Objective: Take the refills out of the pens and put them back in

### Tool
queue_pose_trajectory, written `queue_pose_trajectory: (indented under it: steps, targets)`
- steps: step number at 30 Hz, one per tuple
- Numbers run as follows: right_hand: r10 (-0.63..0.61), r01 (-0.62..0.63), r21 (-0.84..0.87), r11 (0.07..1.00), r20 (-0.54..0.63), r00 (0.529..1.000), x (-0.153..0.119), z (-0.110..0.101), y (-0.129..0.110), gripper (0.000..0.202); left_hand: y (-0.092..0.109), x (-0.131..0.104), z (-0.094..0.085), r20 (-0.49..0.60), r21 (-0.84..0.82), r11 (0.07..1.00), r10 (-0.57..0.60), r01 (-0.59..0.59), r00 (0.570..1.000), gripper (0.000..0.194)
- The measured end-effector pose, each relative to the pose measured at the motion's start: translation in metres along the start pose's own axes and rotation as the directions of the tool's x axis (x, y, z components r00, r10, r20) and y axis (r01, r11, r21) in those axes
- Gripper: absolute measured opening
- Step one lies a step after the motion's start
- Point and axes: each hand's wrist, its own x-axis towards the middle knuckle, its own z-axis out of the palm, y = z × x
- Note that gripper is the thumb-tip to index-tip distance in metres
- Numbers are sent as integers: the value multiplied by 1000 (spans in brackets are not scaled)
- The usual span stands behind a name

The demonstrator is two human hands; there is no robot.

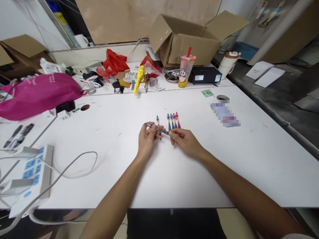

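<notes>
A dark, slim pen (161, 130) is held slantwise above the white table (184, 179). My left hand (148, 139) is closed on its barrel, with the thumb on top. The fingers of my right hand (185, 141) pinch the pen's right end. Just behind my left hand lies a clear and black pen (158, 119), partly covered by the fingers. Beyond my right hand is a row of several pens side by side: a dark pen (168, 121), a blue pen (171, 121) and a red pen (177, 119) among them. Their near ends are partly hidden by my right hand.
A power strip (46, 172) with a looping cable (74, 162) occupies the left. Along the back stand a drink cup (184, 71), a black box (205, 75) and a cardboard box (184, 46). A tape roll (222, 98) and a blurred item (225, 114) lie at right.
</notes>
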Motion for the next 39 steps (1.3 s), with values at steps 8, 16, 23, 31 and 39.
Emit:
queue_pose_trajectory:
  steps: [8, 16, 23, 31, 39]
  targets:
    - [-28, 31, 42, 999, -61, 998, 1, -2, 7, 37, 0, 2, -5, -123, -5, 993, 118, -120, 985, 54]
    - [-111, 109, -56, 993, -30, 993, -1, -2, 10, 34, 10, 4, -7, -73, 15, 999, 49, -48, 996, 46]
    - [-161, 169, -101, 980, 80, 984, -4, 0, 9, 41, 13, 5, -10, -98, 31, 998, 49, -46, 994, 51]
    - [-321, 384, -234, 893, 267, 909, -9, 3, 5, 46, 12, 4, -9, -28, 20, 1000, 11, -11, 1000, 75]
    - [-469, 503, -406, 763, 187, 863, -1, 2, 10, 36, 4, 6, -15, -89, 271, 962, 68, -42, 994, 46]
